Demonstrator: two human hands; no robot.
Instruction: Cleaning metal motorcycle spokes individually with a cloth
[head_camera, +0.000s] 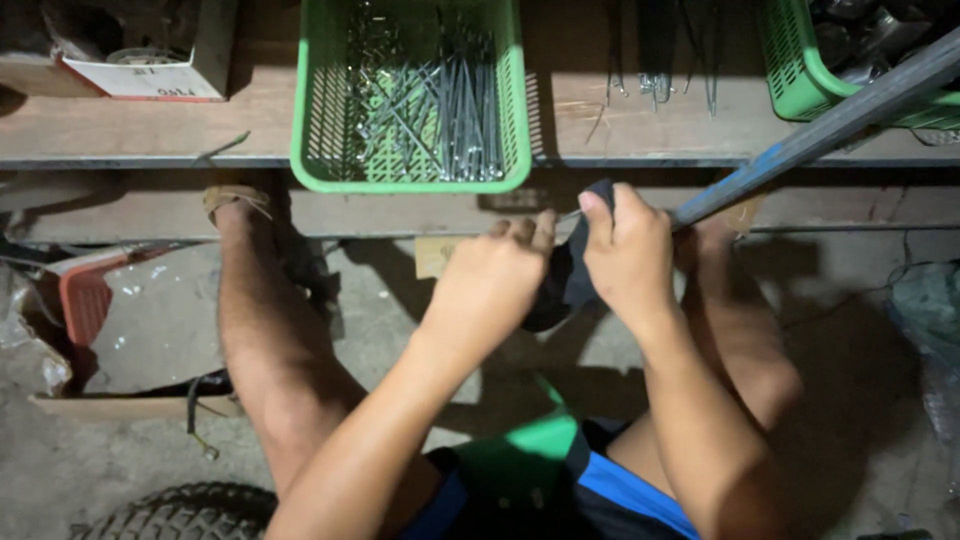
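Head view: we look down at our two hands, held close together above our knees.
Left hand (490, 285): we close it around the lower part of a dark crumpled cloth (572, 275).
Right hand (628, 250): we pinch the cloth's top edge between thumb and fingers; a thin metal rod (568, 214) pokes out beside it.
Ahead: green plastic basket (312, 120) of long steel spokes on a wooden shelf (140, 135).
Right: grey-blue metal bar (820, 130) slanting past.

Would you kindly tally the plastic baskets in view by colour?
Green plastic mesh baskets: 2, one holding thin metal rods, one at the right edge
Orange-red plastic basket: 1, lower left
Total: 3
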